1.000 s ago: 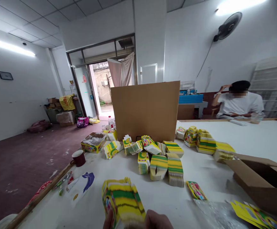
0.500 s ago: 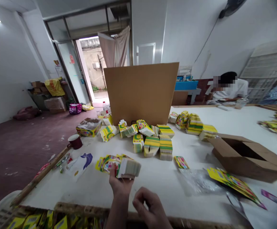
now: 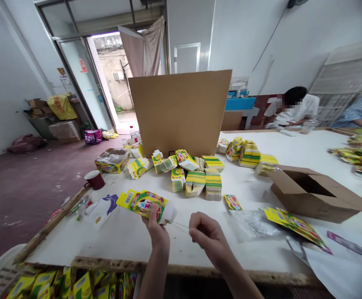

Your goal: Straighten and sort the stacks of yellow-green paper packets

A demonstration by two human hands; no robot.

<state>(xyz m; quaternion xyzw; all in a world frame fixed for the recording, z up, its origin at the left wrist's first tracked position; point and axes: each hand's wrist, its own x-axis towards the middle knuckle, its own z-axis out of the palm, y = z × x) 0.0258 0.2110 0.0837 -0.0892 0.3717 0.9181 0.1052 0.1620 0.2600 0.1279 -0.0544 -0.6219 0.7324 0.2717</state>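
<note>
In the head view, the cartons [image 3: 137, 203] lie below and left of the frame's centre, clamped in the left hand [image 3: 156, 232], thumb on top. They look light, stiff yet creasable, perhaps slick; the broad middle seems the best hold. Right of them, the right hand's [image 3: 207, 236] curled fingers pinch a strand [image 3: 181, 226], possibly a rubber band.

Tilted stack of yellow-green printed cardboard cartons [image 3: 143, 202], right of maroon mug [image 3: 95, 181]; thin pale strand [image 3: 181, 225] taut, farther right.
</note>
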